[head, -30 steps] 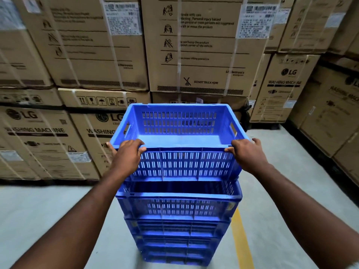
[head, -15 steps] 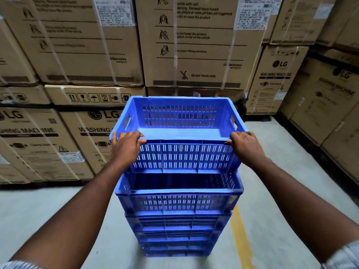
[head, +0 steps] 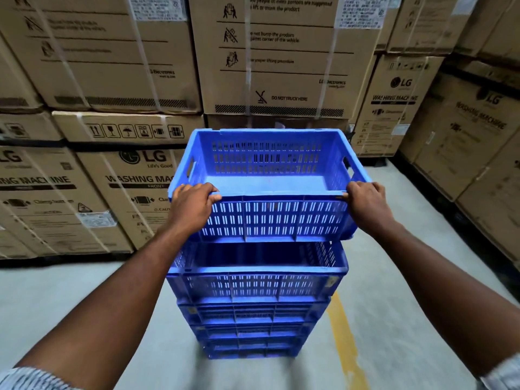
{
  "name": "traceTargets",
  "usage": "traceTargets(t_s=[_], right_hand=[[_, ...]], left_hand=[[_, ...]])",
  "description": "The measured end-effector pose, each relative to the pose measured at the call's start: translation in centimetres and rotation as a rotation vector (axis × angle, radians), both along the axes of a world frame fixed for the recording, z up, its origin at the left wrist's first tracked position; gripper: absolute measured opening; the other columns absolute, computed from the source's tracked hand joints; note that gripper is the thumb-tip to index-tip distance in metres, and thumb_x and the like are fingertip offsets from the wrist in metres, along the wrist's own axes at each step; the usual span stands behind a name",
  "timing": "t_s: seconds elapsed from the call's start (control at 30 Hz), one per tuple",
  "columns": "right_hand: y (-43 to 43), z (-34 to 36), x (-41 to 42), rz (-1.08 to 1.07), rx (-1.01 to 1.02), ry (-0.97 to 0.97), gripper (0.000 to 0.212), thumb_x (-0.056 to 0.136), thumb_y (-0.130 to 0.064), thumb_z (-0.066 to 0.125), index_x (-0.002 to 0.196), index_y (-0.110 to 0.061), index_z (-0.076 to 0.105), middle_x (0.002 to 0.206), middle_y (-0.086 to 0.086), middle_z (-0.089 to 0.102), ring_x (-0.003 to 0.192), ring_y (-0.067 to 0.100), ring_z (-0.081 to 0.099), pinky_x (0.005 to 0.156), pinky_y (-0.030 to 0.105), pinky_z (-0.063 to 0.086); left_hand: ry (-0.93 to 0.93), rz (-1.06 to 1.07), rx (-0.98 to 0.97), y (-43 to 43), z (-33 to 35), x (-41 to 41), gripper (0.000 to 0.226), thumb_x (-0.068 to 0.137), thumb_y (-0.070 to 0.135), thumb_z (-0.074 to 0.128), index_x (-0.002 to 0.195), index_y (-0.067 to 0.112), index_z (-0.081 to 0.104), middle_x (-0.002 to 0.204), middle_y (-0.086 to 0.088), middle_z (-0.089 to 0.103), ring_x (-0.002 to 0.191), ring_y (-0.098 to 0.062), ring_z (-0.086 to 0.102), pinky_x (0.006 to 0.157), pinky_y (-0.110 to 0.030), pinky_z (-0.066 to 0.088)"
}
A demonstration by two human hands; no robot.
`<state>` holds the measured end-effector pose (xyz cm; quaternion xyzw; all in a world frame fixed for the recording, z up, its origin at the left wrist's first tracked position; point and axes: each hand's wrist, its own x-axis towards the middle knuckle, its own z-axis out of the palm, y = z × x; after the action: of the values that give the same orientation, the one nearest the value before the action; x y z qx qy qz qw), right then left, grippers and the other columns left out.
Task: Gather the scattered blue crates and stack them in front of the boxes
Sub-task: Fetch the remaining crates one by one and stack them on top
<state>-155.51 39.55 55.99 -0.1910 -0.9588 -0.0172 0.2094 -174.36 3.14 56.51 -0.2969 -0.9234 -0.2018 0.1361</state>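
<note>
So that the crate (head: 270, 220) seats squarely, I grip its near rim with my left hand (head: 191, 209) and right hand (head: 365, 204), holding it directly above the stack (head: 253, 285), which stands before the boxes (head: 270, 66).

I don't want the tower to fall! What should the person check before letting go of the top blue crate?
1. Left hand grips the top crate by its near rim: ok.
2. Right hand grips the same rim: ok.
3. Top crate is empty inside: ok.
4. Top crate sits squarely on the stack: cannot tell.
5. Stack stands in front of the boxes: ok.
</note>
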Motion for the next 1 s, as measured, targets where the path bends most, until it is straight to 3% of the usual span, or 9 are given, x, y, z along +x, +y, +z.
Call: traceTargets(t_s=[0.1, 0.3, 0.57, 0.63, 0.8, 1.0], right_hand=[[-1.5, 0.5, -1.1, 0.037, -0.001, 0.024, 0.026, 0.096, -0.037, 0.038, 0.082, -0.017, 0.047, 0.081, 0.01, 0.059, 0.084, 0.033, 0.056, 0.09, 0.041, 0.03], [-4.1, 1.0, -1.7, 0.152, -0.002, -0.003, 0.039, 0.09, -0.052, 0.016, 0.079, -0.022, 0.037, 0.077, 0.007, 0.056, 0.076, 0.029, 0.052, 0.089, 0.041, 0.032], [-2.7, 0.7, 1.0, 0.111, 0.042, -0.024, 0.039, 0.087, -0.053, 0.012, 0.079, -0.023, 0.036, 0.075, 0.004, 0.054, 0.076, 0.029, 0.055, 0.089, 0.041, 0.032], [-2.9, 0.6, 1.2, 0.104, 0.045, -0.013, 0.037, 0.09, -0.051, 0.016, 0.079, -0.023, 0.036, 0.075, 0.004, 0.055, 0.075, 0.029, 0.054, 0.088, 0.041, 0.033], [-3.0, 0.2, 1.2, 0.073, 0.061, -0.011, 0.023, 0.097, -0.027, 0.05, 0.08, -0.022, 0.035, 0.078, 0.006, 0.057, 0.077, 0.03, 0.055, 0.087, 0.038, 0.029], [-4.0, 0.0, 1.2, 0.08, 0.048, -0.025, 0.023, 0.098, -0.031, 0.047, 0.08, -0.022, 0.036, 0.078, 0.003, 0.056, 0.076, 0.027, 0.053, 0.089, 0.039, 0.032]], left_hand=[[0.057, 0.033, 0.008, -2.1, 0.5, -0.3, 0.026, 0.099, 0.044, 0.046, 0.102, 0.026, 0.064, 0.1, 0.002, 0.07, 0.097, -0.028, 0.056, 0.094, -0.04, 0.031], [-0.01, 0.077, -0.027, -4.8, 1.1, -0.8, 0.026, 0.099, 0.044, 0.045, 0.104, 0.027, 0.064, 0.106, 0.0, 0.069, 0.102, -0.028, 0.054, 0.094, -0.042, 0.03], [-0.021, 0.028, -0.013, -3.3, 0.3, 1.0, 0.03, 0.098, 0.048, 0.043, 0.104, 0.026, 0.063, 0.105, 0.002, 0.068, 0.101, -0.027, 0.054, 0.091, -0.04, 0.029], [-0.018, 0.025, -0.017, -3.6, 0.2, 1.1, 0.03, 0.098, 0.048, 0.043, 0.104, 0.027, 0.063, 0.105, 0.002, 0.068, 0.101, -0.027, 0.054, 0.09, -0.04, 0.029], [-0.026, 0.025, -0.009, -4.0, 0.5, 1.6, 0.027, 0.099, 0.048, 0.043, 0.104, 0.028, 0.062, 0.104, 0.006, 0.067, 0.099, -0.022, 0.051, 0.088, -0.038, 0.026], [-0.026, 0.041, 0.019, -5.1, 0.5, 2.5, 0.028, 0.098, 0.047, 0.045, 0.105, 0.027, 0.064, 0.102, 0.006, 0.068, 0.098, -0.021, 0.052, 0.09, -0.039, 0.027]])
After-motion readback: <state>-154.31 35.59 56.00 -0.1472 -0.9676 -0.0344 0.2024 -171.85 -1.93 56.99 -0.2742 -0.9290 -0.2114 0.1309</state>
